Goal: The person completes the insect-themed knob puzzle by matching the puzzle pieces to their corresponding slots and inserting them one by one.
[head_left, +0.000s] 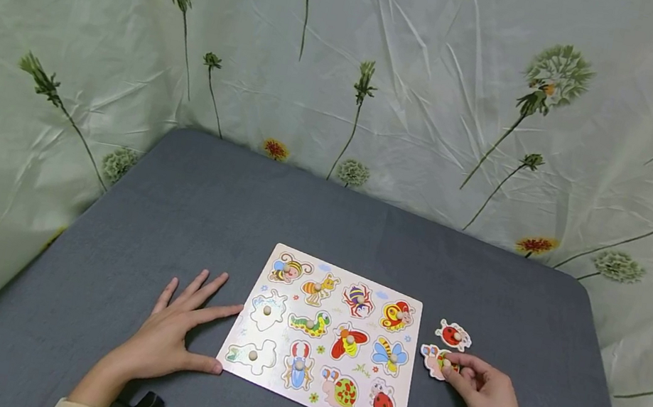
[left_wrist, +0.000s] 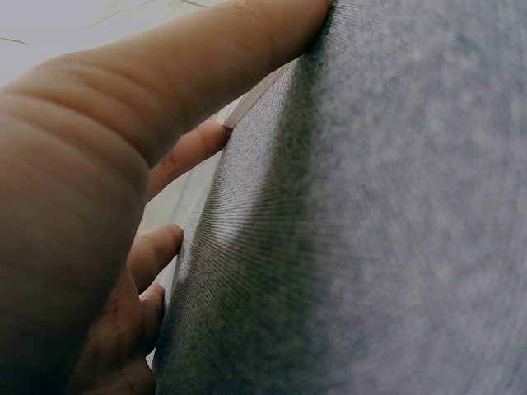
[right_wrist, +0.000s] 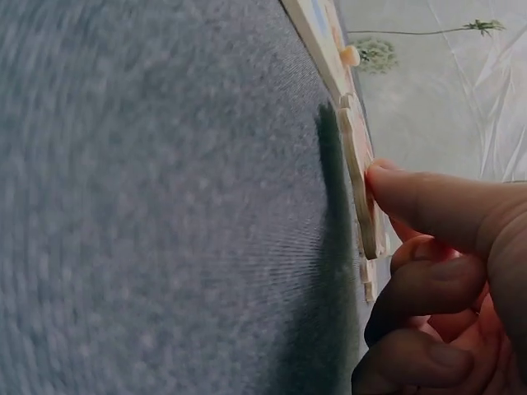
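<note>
A wooden peg puzzle board [head_left: 313, 399] with insect pictures lies on the grey table. My left hand [head_left: 169, 332] is spread flat at its left side, thumb and index fingertip touching the board's edge. To the right of the board, my right hand [head_left: 482, 395] pinches a snail puzzle piece [head_left: 433, 359] between thumb and forefinger. In the right wrist view that piece [right_wrist: 356, 173] appears edge-on, just over the cloth. Behind it lies a red ladybug piece [head_left: 452, 335] with a knob. The snail picture [head_left: 342, 390] and ladybug picture [head_left: 382, 404] on the board show no knobs.
Several knobbed pieces, such as the caterpillar [head_left: 309, 323] and the stag beetle [head_left: 299, 364], sit in the board. Grey cloth [head_left: 249, 198] covers the table. A pale curtain [head_left: 421, 104] printed with dandelions hangs behind it. Black straps show at both wrists.
</note>
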Action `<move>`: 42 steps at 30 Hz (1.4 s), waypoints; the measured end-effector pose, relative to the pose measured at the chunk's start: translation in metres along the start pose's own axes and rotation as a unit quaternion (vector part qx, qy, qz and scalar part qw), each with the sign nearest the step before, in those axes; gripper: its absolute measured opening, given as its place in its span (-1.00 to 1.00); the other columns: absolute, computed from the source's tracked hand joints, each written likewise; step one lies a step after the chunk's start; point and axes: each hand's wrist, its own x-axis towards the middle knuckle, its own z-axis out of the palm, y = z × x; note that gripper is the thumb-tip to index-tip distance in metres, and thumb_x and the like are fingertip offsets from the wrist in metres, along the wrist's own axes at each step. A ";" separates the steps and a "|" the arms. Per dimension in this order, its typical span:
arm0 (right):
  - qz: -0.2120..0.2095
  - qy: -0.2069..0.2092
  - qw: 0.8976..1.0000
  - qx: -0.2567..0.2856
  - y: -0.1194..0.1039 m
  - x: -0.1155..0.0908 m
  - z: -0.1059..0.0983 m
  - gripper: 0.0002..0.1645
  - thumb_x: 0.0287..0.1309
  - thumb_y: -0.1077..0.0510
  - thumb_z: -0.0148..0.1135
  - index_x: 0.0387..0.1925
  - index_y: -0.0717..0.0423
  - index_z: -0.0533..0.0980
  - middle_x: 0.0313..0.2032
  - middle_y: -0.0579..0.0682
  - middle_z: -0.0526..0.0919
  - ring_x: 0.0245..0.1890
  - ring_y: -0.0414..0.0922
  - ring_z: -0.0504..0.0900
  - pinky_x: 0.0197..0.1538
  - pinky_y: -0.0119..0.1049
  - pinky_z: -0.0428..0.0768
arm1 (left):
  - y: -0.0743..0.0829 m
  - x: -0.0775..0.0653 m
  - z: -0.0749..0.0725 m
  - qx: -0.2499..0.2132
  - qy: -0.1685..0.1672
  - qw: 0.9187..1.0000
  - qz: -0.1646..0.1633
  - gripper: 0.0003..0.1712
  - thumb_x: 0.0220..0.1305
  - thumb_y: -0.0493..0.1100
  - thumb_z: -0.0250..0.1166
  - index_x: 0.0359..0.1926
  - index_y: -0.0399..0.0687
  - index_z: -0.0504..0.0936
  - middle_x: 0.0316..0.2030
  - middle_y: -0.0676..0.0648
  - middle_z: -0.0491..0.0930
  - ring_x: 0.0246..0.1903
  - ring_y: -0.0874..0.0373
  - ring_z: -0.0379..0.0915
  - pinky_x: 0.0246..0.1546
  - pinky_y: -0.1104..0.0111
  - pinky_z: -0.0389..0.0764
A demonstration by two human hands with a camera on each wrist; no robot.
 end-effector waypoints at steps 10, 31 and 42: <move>0.005 0.012 1.000 0.005 -0.011 -0.010 0.003 -0.70 0.30 0.12 0.52 -0.04 0.23 0.74 -0.53 -0.22 0.37 -0.53 -0.38 0.33 -0.46 -0.36 0.30 | -0.001 0.000 0.000 -0.003 -0.004 1.000 0.000 0.07 -0.13 0.52 0.59 0.49 0.59 0.51 0.73 -0.07 0.07 0.72 -0.35 -0.23 0.56 -0.44 -0.37; 0.050 -0.069 0.992 0.090 -0.069 -0.042 0.054 -0.81 0.19 0.24 0.57 -0.16 0.15 0.76 -0.54 -0.15 0.37 -0.56 -0.33 0.31 -0.47 -0.48 0.27 | -0.001 0.001 0.000 -0.003 -0.002 1.000 0.004 0.07 -0.13 0.52 0.59 0.49 0.57 0.52 0.72 -0.07 0.08 0.72 -0.35 -0.22 0.55 -0.45 -0.37; 0.047 -0.109 0.988 0.103 -0.090 -0.056 0.086 -0.85 0.12 0.22 0.61 -0.27 0.00 0.77 -0.63 -0.17 0.33 -0.63 -0.35 0.25 -0.49 -0.51 0.17 | 0.000 0.000 0.000 -0.003 -0.003 1.000 0.000 0.08 -0.14 0.51 0.61 0.49 0.56 0.52 0.73 -0.08 0.07 0.72 -0.33 -0.23 0.57 -0.42 -0.39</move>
